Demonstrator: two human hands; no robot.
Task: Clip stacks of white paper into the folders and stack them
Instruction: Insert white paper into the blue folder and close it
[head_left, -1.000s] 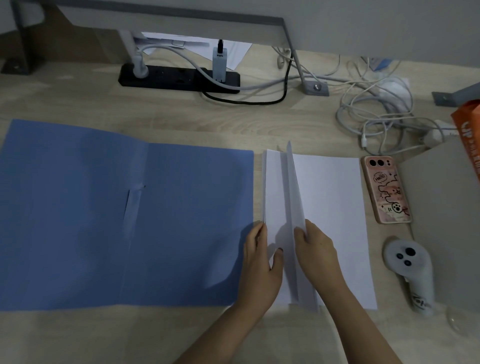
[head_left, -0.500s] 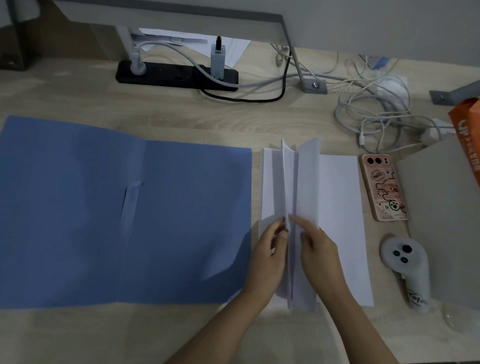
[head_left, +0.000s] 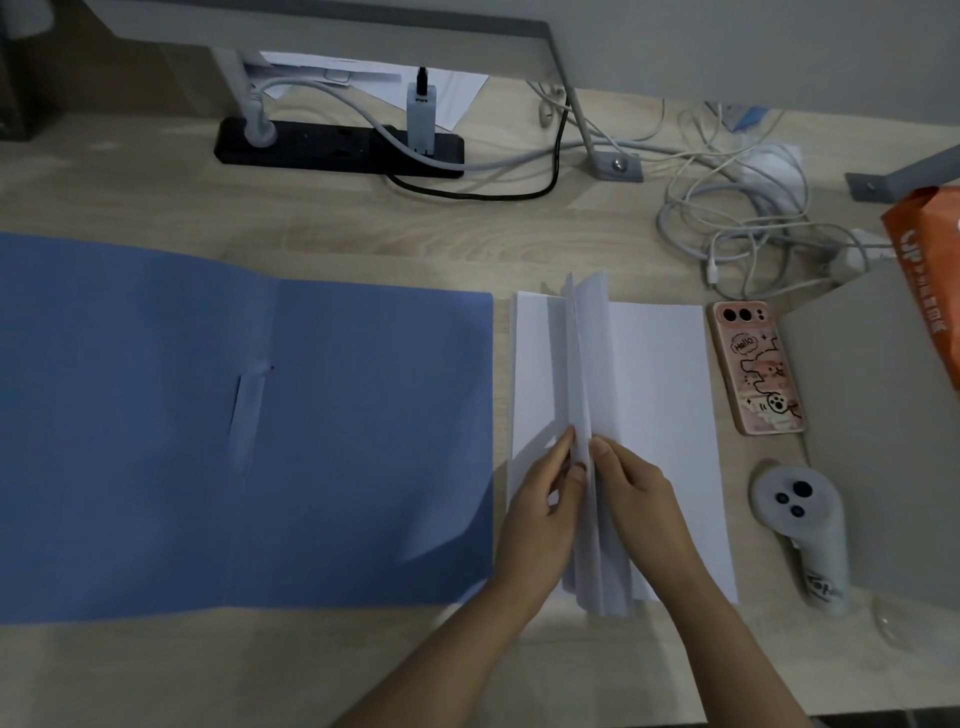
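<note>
Some upright sheets are pinched between the left hand (head_left: 545, 499) and the right hand (head_left: 641, 506), the fingertips of both being pressed against the raised leaves from either side. These sheets are lifted from the middle of the stack of white paper (head_left: 662, 384), which is laid flat on the light wooden tabletop (head_left: 467, 234). Just beside its left edge, the open blue paper folder (head_left: 374, 441) is spread flat; a pale strip, possibly its fastener, is seen at the crease. Right of the paper, 1 phone in a pink cartoon case (head_left: 756, 369) is laid, with a white handheld controller (head_left: 802, 530) nearer the person. Farther back, a black power strip (head_left: 337, 150) and tangled white cables (head_left: 753, 218) are seen.
</note>
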